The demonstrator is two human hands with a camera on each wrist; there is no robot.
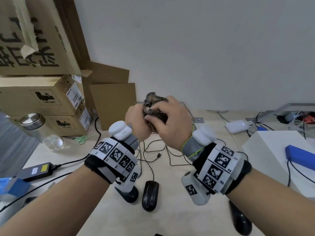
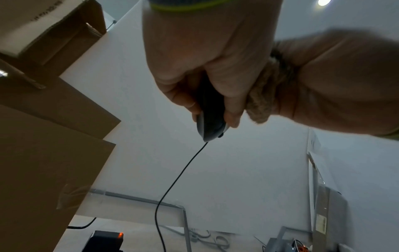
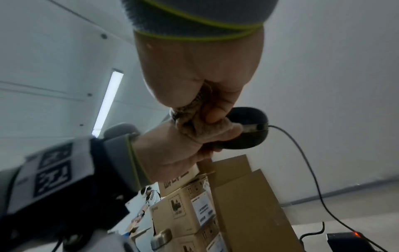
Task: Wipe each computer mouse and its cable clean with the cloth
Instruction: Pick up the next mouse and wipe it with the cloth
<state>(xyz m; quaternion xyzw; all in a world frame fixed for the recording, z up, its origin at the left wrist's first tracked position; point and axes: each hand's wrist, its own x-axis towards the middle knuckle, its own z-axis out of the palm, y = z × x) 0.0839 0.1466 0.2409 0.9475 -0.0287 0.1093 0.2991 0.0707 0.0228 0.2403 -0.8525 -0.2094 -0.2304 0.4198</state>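
I'm seeing my right hand (image 3: 198, 71) gripping the bunched cloth (image 3: 200, 126) against a black mouse (image 3: 248, 134), which my left hand (image 3: 172, 150) is holding; its cable (image 3: 311, 168) is trailing down past stacked cardboard boxes (image 3: 215, 213).

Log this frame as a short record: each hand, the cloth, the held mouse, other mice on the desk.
left hand: grips the held mouse, raised off the desk
right hand: presses the cloth onto that mouse
cable: hangs from the held mouse
other mice: one lies on the desk between the forearms; another lies at lower right
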